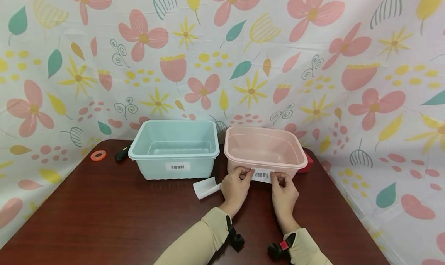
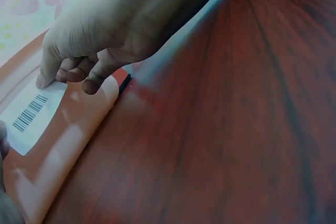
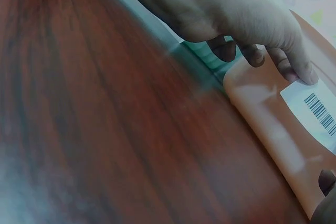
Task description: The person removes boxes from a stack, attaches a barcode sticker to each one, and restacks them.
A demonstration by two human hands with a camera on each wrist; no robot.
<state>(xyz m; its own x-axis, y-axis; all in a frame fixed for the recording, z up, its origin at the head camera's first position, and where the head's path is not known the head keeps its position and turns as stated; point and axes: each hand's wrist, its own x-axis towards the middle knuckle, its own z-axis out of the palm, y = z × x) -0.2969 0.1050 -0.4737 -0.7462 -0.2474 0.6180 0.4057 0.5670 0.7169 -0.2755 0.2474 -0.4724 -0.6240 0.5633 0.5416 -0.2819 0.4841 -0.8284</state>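
Note:
A white barcode label (image 1: 262, 175) lies at the front wall of the pink plastic bin (image 1: 265, 130), just under its rim. My left hand (image 1: 235, 188) pinches the label's left end between thumb and fingers. At the opposite end, my right hand (image 1: 284, 195) pinches the right edge. Seen from the left wrist, the right hand (image 2: 113, 27) has its thumb on the label's corner. The right wrist view shows the left hand (image 3: 236, 14) with its thumb at the other corner. A curled white piece of paper (image 1: 206, 187) lies beside the left hand.
Left of the pink bin stands a light blue bin (image 1: 174, 155) bearing a similar barcode label (image 1: 177, 167). An orange ring (image 1: 98, 155) and a black-handled tool (image 1: 122, 154) lie farther left. A red object (image 1: 306, 165) sits behind the pink bin. A floral curtain (image 1: 208, 64) backs the table.

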